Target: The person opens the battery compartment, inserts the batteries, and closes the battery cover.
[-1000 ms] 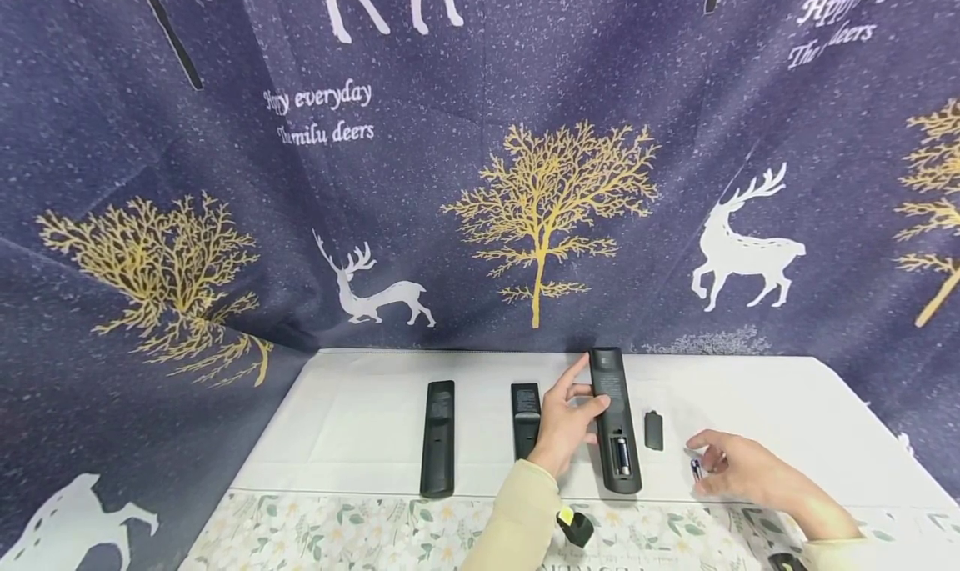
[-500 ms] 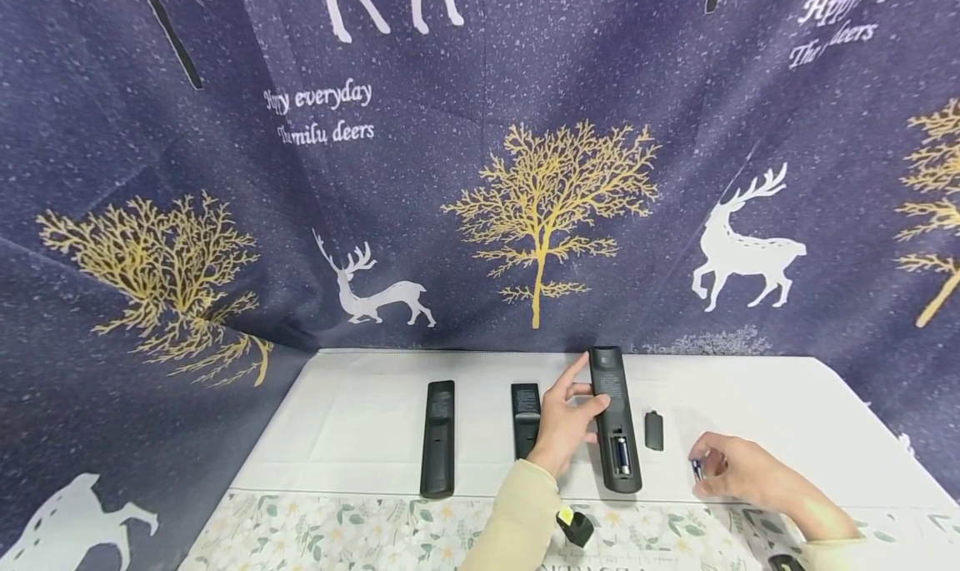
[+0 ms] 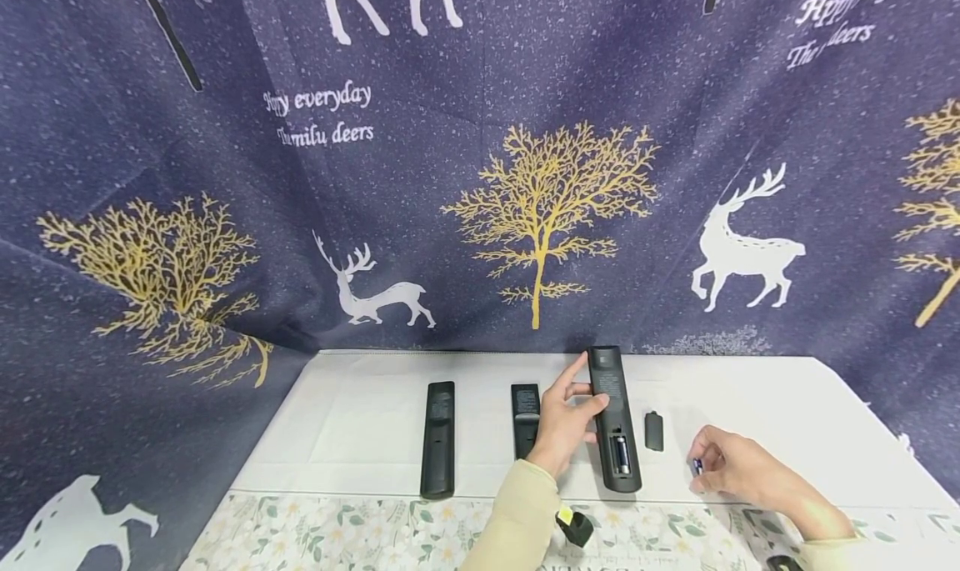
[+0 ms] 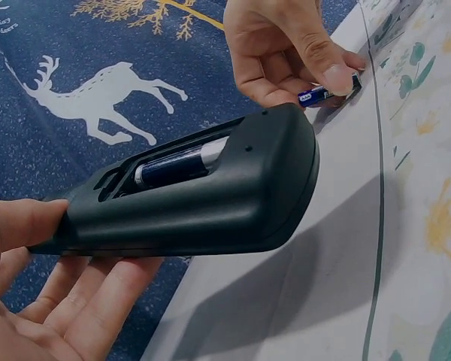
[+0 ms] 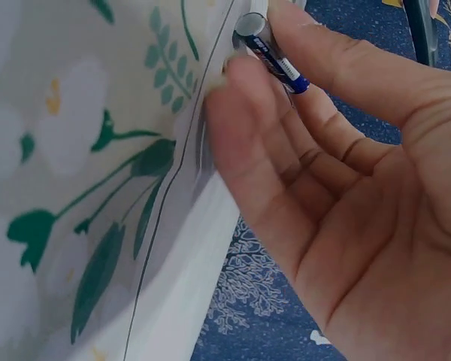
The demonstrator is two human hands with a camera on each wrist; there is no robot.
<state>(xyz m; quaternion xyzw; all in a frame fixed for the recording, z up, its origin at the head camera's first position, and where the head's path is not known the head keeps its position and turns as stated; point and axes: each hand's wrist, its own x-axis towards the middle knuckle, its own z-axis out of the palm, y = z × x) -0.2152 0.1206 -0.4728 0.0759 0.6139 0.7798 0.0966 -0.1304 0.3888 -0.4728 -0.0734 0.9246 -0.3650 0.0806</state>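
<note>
In the head view my left hand grips a black remote control by its upper half, back side up. Its battery compartment is uncovered, and one dark blue and silver battery lies in it, clear to see in the left wrist view. Off to the right, my right hand pinches a second small blue battery between thumb and fingers, low over the white cloth. Between the remote and that hand lies a small black battery cover.
Two more black remotes lie face down to the left: one remote fully visible, the other remote partly behind my left hand. A floral cloth covers the near edge. A dark blue deer-print curtain rises behind.
My right hand's fingers have closed from a spread pose onto the loose battery. The left hand and the remote stay where they were.
</note>
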